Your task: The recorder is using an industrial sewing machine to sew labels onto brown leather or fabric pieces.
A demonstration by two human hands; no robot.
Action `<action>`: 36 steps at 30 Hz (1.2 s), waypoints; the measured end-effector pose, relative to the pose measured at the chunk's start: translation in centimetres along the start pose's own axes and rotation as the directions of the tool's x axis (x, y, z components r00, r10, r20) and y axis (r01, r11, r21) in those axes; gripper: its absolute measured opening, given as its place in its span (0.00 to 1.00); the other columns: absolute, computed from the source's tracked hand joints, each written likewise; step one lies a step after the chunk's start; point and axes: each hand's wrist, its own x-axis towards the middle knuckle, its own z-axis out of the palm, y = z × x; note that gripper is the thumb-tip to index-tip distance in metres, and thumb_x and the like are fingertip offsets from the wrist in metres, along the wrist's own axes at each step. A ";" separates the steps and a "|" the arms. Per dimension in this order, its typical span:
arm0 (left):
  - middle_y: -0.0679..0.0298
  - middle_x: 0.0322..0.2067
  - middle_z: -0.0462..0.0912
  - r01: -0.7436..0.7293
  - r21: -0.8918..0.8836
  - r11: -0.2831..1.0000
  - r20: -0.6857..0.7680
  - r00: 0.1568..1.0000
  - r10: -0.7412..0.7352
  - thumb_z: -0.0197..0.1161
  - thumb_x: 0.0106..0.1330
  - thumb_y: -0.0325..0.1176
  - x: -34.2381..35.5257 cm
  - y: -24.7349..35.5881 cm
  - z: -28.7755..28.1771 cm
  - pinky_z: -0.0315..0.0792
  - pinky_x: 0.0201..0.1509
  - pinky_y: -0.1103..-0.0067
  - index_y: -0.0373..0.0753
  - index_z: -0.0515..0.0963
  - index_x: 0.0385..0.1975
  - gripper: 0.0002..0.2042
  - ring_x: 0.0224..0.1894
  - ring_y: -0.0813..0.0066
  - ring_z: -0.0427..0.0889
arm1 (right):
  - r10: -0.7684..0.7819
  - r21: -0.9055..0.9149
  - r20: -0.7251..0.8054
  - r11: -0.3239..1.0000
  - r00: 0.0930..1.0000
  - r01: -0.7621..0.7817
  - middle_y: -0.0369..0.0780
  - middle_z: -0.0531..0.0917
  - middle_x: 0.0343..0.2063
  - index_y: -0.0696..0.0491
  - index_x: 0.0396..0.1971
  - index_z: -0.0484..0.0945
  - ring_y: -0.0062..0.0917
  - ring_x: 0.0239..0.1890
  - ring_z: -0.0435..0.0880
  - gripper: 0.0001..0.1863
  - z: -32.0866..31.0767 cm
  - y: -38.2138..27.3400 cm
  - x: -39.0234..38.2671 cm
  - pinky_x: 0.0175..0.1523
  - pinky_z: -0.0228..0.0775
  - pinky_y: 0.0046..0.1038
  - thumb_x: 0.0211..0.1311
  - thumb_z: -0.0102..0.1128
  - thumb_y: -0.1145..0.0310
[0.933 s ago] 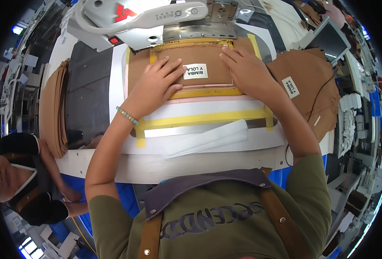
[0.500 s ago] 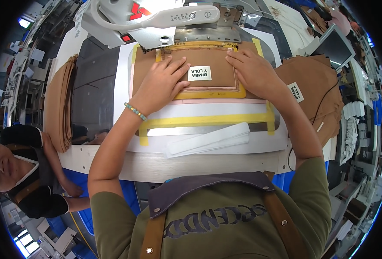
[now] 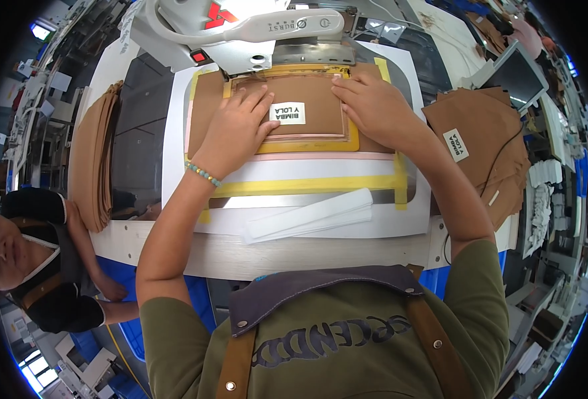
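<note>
A brown fabric or leather panel lies flat under a yellow clamp frame below the sewing machine head. Inside the frame, a pale rectangular label sits on the panel. My left hand rests on the frame's left side, fingers stretched over the panel and thumb by the label. On the frame's right side lies my right hand, its fingertips at the upper right corner. Neither hand grips anything. The needle area is hidden behind the machine head.
Stacked brown panels stand left and lie right, the right stack's top one labelled. White strips lie on a white sheet edged with yellow tape. A monitor stands far right; a co-worker is at left.
The clamp frame, brown panel, label and white sheet with its strips have shifted left, and both my hands have moved left with them. The side stacks stay put.
</note>
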 end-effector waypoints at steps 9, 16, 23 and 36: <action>0.52 0.64 0.80 0.132 0.016 0.991 0.000 0.991 -0.132 0.64 0.76 0.43 -0.1 0.4 -0.8 0.70 0.69 0.61 0.31 0.78 0.63 0.24 0.65 0.50 0.78 | -0.049 0.021 -0.104 0.998 0.993 0.051 0.36 0.87 0.55 0.54 0.48 0.84 0.31 0.52 0.83 0.16 1.6 -1.2 2.0 0.52 0.82 0.31 0.62 0.68 0.66; 0.52 0.68 0.77 0.004 -0.230 0.973 -0.002 1.000 -0.004 0.62 0.78 0.38 0.7 1.7 -0.5 0.71 0.73 0.62 0.33 0.77 0.66 0.22 0.70 0.50 0.76 | -0.084 0.032 -0.167 0.995 0.982 0.090 0.34 0.88 0.48 0.52 0.41 0.85 0.30 0.49 0.83 0.10 1.9 -2.8 4.1 0.46 0.81 0.31 0.61 0.68 0.66; 0.52 0.69 0.77 -0.035 -0.235 0.971 -0.038 0.999 0.027 0.62 0.78 0.35 0.4 1.1 0.5 0.72 0.73 0.63 0.33 0.76 0.67 0.21 0.69 0.49 0.76 | -0.062 0.030 -0.083 0.997 0.995 0.064 0.36 0.87 0.50 0.54 0.46 0.86 0.31 0.53 0.82 0.13 3.5 -3.7 5.7 0.50 0.81 0.31 0.64 0.68 0.65; 0.56 0.66 0.79 -0.003 -0.152 0.988 -0.065 0.998 -0.007 0.61 0.77 0.36 -0.1 -1.0 0.1 0.72 0.70 0.62 0.34 0.77 0.65 0.20 0.66 0.52 0.77 | -0.003 0.265 0.059 0.964 0.998 -0.013 0.42 0.82 0.63 0.55 0.57 0.84 0.36 0.64 0.79 0.20 -1.3 -3.9 3.0 0.64 0.76 0.38 0.73 0.62 0.60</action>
